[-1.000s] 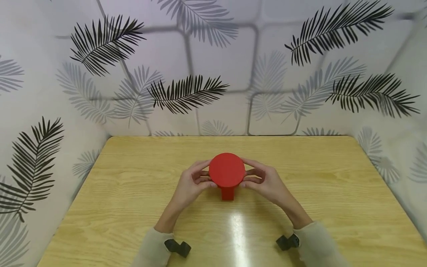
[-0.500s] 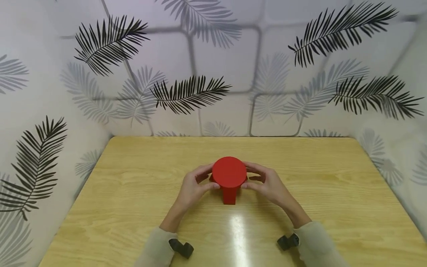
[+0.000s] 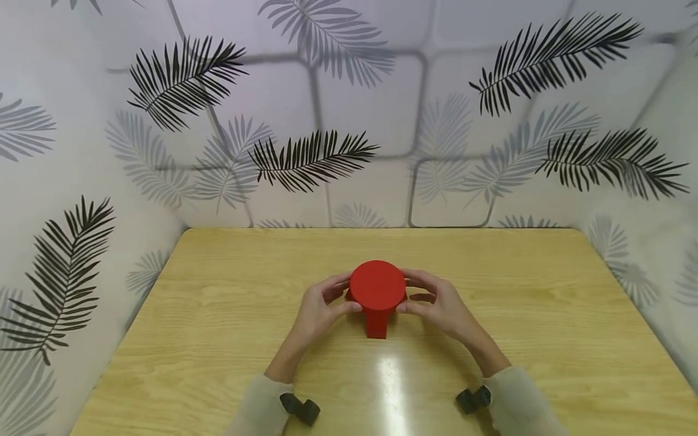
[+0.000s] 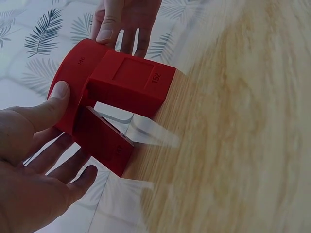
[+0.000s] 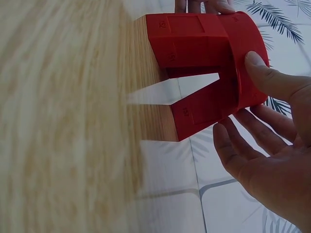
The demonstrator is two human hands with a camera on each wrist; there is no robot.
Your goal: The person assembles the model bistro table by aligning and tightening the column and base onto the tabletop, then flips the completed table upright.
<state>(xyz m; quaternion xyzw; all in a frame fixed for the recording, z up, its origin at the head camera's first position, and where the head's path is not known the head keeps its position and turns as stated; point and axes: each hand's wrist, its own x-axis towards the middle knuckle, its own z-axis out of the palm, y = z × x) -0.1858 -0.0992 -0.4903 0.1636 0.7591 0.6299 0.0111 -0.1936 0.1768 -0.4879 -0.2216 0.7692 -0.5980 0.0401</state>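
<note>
A small red stool-shaped piece (image 3: 377, 284) stands upright near the middle of the wooden table, its round disc on top. Beneath the disc are blocky legs (image 4: 131, 80) with small printed numbers, and their lower ends meet the tabletop. From the left side my left hand (image 3: 320, 310) holds the disc's rim, thumb in front and fingers behind. My right hand (image 3: 438, 301) grips the opposite side of the rim in much the same way. In the right wrist view, the right thumb (image 5: 269, 75) presses the rim while the other fingers spread below it.
The pale wooden table (image 3: 245, 260) reaches back to a wall (image 3: 371, 91) with a leaf pattern, which also runs along both sides. Each wrist carries a black camera mount (image 3: 300, 409) at the sleeve. A bright light reflection lies on the table's front.
The red stool-shaped piece has come down slightly, with both hands still on its rim. Fewer fingers show beneath the disc now. The head view has shifted a little.
</note>
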